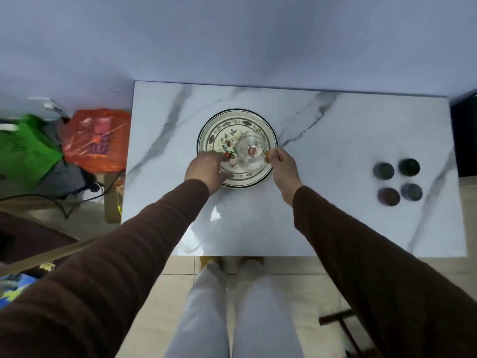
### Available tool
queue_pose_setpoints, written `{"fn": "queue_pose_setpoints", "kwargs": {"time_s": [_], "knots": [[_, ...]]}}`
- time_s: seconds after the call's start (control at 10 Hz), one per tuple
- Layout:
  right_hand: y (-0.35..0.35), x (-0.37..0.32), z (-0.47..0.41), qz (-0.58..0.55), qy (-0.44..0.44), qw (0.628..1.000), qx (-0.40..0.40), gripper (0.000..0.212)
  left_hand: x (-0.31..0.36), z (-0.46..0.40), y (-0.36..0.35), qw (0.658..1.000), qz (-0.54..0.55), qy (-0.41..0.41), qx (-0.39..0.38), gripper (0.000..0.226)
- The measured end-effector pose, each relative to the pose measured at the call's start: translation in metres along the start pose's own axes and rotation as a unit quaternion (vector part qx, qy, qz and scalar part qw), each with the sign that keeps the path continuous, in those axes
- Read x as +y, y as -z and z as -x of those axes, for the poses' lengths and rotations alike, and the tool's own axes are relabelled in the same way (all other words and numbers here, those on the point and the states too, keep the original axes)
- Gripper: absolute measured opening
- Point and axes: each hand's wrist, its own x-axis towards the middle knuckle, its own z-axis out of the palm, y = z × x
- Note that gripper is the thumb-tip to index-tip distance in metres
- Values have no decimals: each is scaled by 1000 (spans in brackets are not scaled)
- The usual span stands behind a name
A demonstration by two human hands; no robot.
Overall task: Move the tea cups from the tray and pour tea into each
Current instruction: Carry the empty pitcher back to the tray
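Observation:
A round patterned tray with a dark rim sits in the middle of the marble table. On its right half stands a clear glass tea vessel. My right hand is at the vessel's right side, thumb and fingers pinched on its edge or handle. My left hand lies over the tray's left rim, fingertips reaching the vessel's left side; its grip is unclear. Several small dark tea cups stand in a square group at the table's right: back left, back right, front left, front right.
The table's back edge meets a pale wall. Left of the table, on the floor, lie an orange plastic bag, a green bag and cables. My legs stand at the table's front edge. A dark object borders the table's right side.

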Motion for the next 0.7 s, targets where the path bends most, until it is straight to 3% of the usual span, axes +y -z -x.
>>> {"fn": "queue_pose_setpoints", "kwargs": {"time_s": [0.3,0.7], "knots": [[-41,21,-61,3,-25,999,-31,22,-35,-45,-18,999,-31,-1,-27,45],[-41,32,-75,58,6,998,-37,24,-31,-54,-24,999,-24,3,-28,42]]}}
